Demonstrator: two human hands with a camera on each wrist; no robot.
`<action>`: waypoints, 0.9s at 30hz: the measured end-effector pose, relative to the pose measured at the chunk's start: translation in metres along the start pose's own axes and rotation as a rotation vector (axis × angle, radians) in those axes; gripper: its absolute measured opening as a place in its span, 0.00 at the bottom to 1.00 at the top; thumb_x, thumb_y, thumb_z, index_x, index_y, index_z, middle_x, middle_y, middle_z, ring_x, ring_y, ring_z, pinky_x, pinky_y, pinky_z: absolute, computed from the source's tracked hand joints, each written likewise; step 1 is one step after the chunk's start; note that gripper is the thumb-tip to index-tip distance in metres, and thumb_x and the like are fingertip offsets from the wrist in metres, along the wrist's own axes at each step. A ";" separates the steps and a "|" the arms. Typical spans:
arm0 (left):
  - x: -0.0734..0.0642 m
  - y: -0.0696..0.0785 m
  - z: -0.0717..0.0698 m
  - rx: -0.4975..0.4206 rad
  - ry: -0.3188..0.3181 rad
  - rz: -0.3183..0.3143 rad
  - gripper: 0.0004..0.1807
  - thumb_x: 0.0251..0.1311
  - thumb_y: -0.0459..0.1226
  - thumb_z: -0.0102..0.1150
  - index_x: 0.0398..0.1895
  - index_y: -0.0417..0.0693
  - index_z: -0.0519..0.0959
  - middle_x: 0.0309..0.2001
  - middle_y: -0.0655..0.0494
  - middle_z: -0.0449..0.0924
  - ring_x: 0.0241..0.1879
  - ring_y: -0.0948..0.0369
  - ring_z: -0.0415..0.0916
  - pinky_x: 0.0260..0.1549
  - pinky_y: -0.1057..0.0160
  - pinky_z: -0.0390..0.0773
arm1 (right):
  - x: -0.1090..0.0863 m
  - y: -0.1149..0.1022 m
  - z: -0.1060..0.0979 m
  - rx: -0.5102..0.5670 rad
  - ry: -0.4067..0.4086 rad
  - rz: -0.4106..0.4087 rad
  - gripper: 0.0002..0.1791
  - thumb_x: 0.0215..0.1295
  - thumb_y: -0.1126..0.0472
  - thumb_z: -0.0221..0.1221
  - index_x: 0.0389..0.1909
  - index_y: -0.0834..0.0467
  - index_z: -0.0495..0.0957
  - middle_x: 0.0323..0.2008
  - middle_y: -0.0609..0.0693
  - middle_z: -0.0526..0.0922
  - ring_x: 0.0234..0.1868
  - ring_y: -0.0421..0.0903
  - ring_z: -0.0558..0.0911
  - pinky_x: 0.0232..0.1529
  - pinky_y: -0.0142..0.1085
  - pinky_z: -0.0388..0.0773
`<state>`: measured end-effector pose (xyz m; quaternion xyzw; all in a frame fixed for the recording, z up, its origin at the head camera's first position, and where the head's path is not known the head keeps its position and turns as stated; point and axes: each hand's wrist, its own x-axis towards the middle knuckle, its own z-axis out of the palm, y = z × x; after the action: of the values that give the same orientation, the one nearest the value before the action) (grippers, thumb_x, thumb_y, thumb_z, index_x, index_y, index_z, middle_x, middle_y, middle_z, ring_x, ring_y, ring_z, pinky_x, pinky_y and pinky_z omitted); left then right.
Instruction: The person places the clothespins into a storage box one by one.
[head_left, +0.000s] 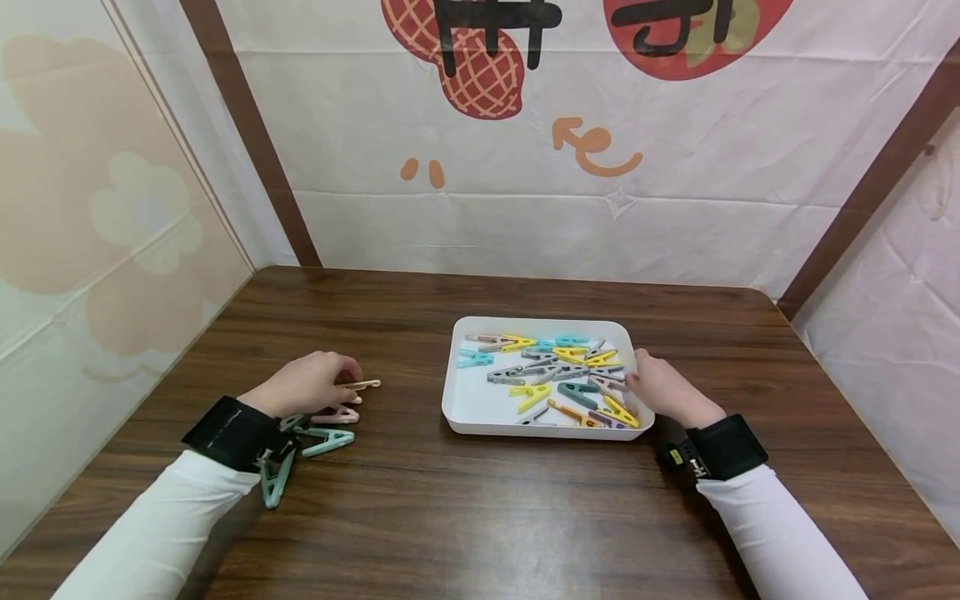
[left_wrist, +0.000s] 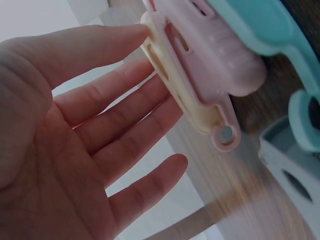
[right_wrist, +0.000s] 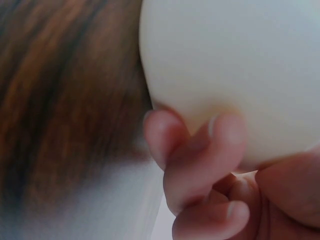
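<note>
My left hand (head_left: 311, 383) is over the left part of the table, its thumb and fingertips pinching a cream clothespin (left_wrist: 162, 75). Right beside that lies a pink clothespin (left_wrist: 210, 55), and teal clothespins (head_left: 327, 441) rest nearer the wrist. A white tray (head_left: 480, 427) holds many clothespins in yellow, grey, blue, teal, orange and purple. At the tray's right edge, my right hand (head_left: 667, 387) grips the rim. In the right wrist view its curled fingers (right_wrist: 205, 160) press against the tray's pale outer wall; part of the grip is hidden.
A dark brown wooden table (head_left: 420, 517) carries everything. White printed cloth panels (head_left: 495, 233) stand behind it and at both sides. A black band with a small device (head_left: 723, 450) is on each wrist.
</note>
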<state>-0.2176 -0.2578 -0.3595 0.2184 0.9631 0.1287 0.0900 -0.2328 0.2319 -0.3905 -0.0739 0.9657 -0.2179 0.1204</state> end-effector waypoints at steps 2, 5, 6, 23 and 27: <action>0.000 0.000 0.001 0.000 -0.003 -0.004 0.08 0.59 0.34 0.63 0.41 0.40 0.81 0.33 0.57 0.81 0.32 0.61 0.76 0.34 0.54 0.75 | 0.000 0.000 0.001 0.001 -0.002 -0.002 0.23 0.73 0.66 0.46 0.60 0.79 0.56 0.41 0.65 0.76 0.34 0.51 0.74 0.30 0.39 0.70; 0.000 0.000 0.001 -0.003 -0.012 -0.014 0.10 0.57 0.35 0.64 0.41 0.41 0.82 0.33 0.57 0.80 0.32 0.62 0.75 0.34 0.54 0.74 | 0.000 0.000 0.001 0.000 -0.002 -0.001 0.23 0.73 0.66 0.46 0.60 0.79 0.56 0.41 0.65 0.76 0.34 0.51 0.74 0.30 0.39 0.70; 0.001 0.000 0.002 -0.003 -0.013 -0.017 0.10 0.57 0.35 0.65 0.41 0.41 0.82 0.33 0.57 0.80 0.31 0.62 0.75 0.34 0.55 0.74 | 0.001 0.000 0.001 -0.003 -0.001 -0.002 0.23 0.73 0.66 0.46 0.60 0.79 0.56 0.41 0.65 0.76 0.34 0.51 0.74 0.31 0.39 0.70; 0.013 0.001 0.003 0.068 -0.021 -0.043 0.10 0.55 0.37 0.68 0.39 0.43 0.81 0.29 0.59 0.77 0.29 0.62 0.72 0.30 0.56 0.73 | 0.001 0.000 0.000 -0.014 0.004 0.001 0.23 0.73 0.66 0.47 0.58 0.79 0.57 0.41 0.66 0.76 0.36 0.52 0.74 0.32 0.39 0.70; 0.013 0.001 0.005 0.081 -0.016 -0.035 0.11 0.55 0.37 0.68 0.39 0.42 0.81 0.28 0.60 0.76 0.27 0.62 0.71 0.29 0.57 0.72 | 0.000 0.000 0.000 -0.004 0.001 -0.002 0.23 0.74 0.65 0.47 0.59 0.79 0.57 0.42 0.66 0.76 0.35 0.51 0.74 0.32 0.40 0.70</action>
<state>-0.2278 -0.2503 -0.3651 0.2058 0.9705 0.0864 0.0911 -0.2330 0.2316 -0.3904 -0.0752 0.9661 -0.2161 0.1197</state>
